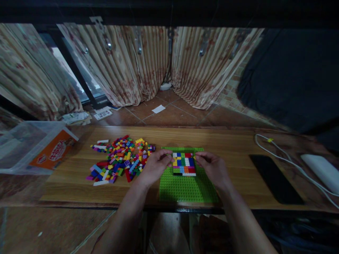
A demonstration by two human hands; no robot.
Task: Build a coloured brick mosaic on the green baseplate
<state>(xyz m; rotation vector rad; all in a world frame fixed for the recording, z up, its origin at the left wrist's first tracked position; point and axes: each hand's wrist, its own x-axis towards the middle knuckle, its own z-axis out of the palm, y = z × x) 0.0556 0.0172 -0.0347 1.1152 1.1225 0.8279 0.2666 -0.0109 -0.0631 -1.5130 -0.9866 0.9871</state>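
A green studded baseplate lies on the wooden table, and on its upper part is a roughly square patch of toy building bricks in mixed colours. My left hand is at the patch's left edge, thumb and fingers curled together in a pinch; what lies between them is too small to make out. On the opposite side, my right hand pinches a small yellow brick beside the upper right edge of the patch. To the left of my left hand spreads a loose pile of bricks in many colours.
A clear plastic bin with an orange label stands at the table's left end. On the right lie a black phone-like slab, a white cable and a white oblong device. Patterned curtains hang beyond the table.
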